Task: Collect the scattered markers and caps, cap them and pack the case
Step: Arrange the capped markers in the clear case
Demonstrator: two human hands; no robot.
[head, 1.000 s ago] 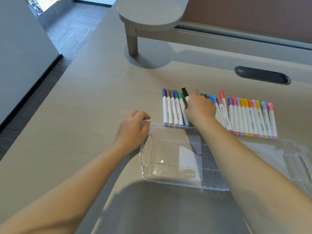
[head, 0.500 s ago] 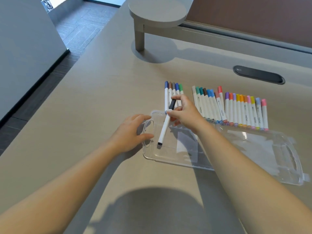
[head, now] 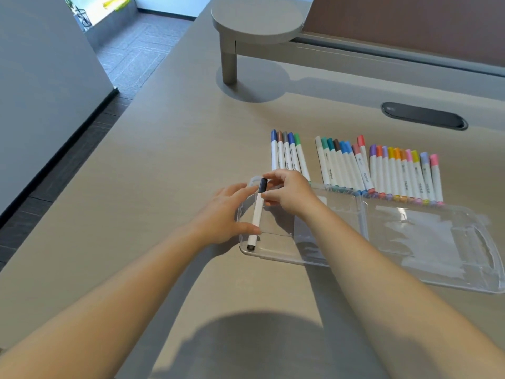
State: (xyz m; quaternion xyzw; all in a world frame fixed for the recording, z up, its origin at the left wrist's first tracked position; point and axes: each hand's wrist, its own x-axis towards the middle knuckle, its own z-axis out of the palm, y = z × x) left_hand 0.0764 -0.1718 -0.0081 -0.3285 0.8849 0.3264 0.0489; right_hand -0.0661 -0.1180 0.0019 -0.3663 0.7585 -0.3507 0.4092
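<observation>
- Since packing needs a flat, reachable work surface, laid out on the wood-grain desk (head: 153, 165), near its front half.
- Sits open like a book, the clear plastic case (head: 410, 242): hinge ridge mid-span, handle cutouts at both outer ends, both halves face up so markers can drop straight in.
- Lined up beyond the case's far edge, caps pointing away: larger row of capped markers (head: 382, 173), roughly sorted teal/blue through red, purple, orange, yellow, pink. Probably staged that way for one-at-a-time pickup.
- Set apart to the left by a gap, smaller group of five markers (head: 287, 154) (blue, brown, grey, blue, green). No loose caps visible.
- Braces the case's left end: left hand (head: 226, 214), fingers straight and spread, thumb near the marker's lower end, holding nothing. Likely stops the light shell sliding.
- Pinches the cap end between thumb and fingertips: right hand (head: 289, 192), narrow grip, steering alignment.
- Lies lengthwise in the left half of the case, hard by its left wall: black-capped marker (head: 257, 212), white barrel, dark butt toward the viewer. Apparently first one in.
</observation>
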